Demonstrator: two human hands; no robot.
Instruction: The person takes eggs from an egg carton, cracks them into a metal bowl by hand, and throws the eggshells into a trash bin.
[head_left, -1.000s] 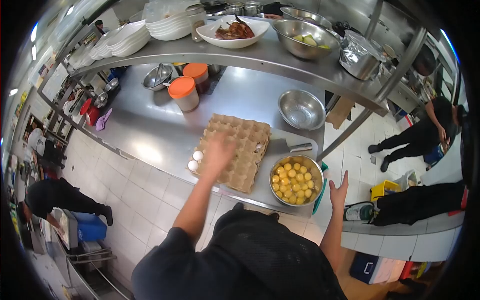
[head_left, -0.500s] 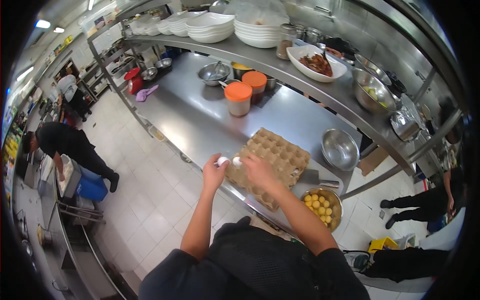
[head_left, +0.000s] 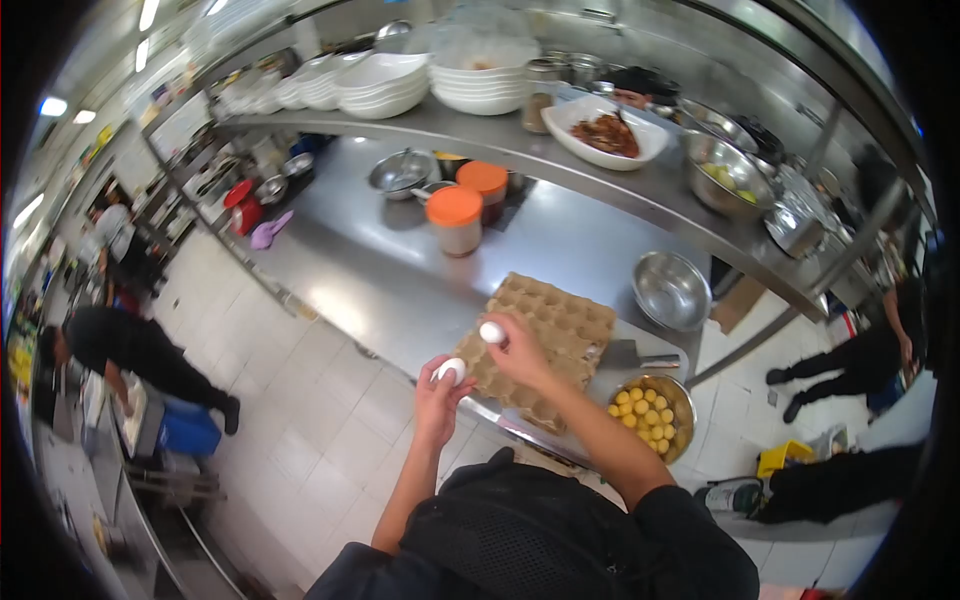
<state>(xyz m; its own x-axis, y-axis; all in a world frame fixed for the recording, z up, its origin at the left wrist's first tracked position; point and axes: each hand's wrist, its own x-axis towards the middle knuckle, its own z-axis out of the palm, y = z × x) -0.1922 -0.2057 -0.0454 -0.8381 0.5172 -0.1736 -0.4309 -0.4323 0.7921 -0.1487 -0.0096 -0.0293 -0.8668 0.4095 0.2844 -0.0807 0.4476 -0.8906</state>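
Note:
My left hand (head_left: 437, 400) is closed round a white egg (head_left: 451, 372), near the front edge of the steel table (head_left: 350, 285). Another white egg (head_left: 492, 332) is held in the fingertips of my right hand (head_left: 518, 352), over the left part of the cardboard egg tray (head_left: 560, 320). To the right of the tray stands a metal bowl (head_left: 684, 402) with many yolks in it. A broad metal blade with a handle (head_left: 660, 361) lies on a white board between tray and bowl.
Behind the tray are an empty steel bowl (head_left: 671, 291) and orange-lidded containers (head_left: 455, 222). The overhead shelf (head_left: 400, 128) carries white plates, a dish of food (head_left: 606, 134) and bowls. People stand at the left (head_left: 135, 350) and at the right (head_left: 900, 320).
Since the first frame, both hands have come together at the tray's left side and each has taken an egg. In the last half second they have moved slightly apart. The head view has turned left.

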